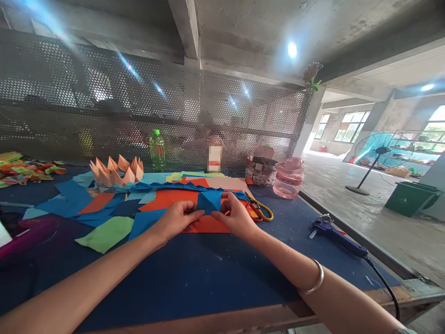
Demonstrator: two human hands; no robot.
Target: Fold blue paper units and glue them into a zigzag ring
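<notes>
The left hand [177,220] and right hand [236,215] are both closed on a blue folded paper [209,202], pinching it from opposite sides between fingers and thumbs. The fold sits between the hands, held just above an orange sheet [205,225] that lies on the tabletop [194,276], which has a dark blue surface. A silver bangle [317,277] circles the right wrist. Just beyond the right hand, scissors [260,208] with red and yellow handles lie partly on the orange sheet's edge. Farther right lies a blue glue gun [335,235], its black cord [384,283] trailing over the tabletop's edge. Left of the hands are loose blue sheets and a green paper piece [106,234]. Beyond them stands an orange folded paper crown [116,171], with a heap of mixed paper scraps [26,169] at the far left. Along the far side stand a green bottle [157,150], a woven tin [260,170] and a pink jar [288,178], before a perforated metal screen [139,93]. A blurred person [205,139] shows behind that screen.
</notes>
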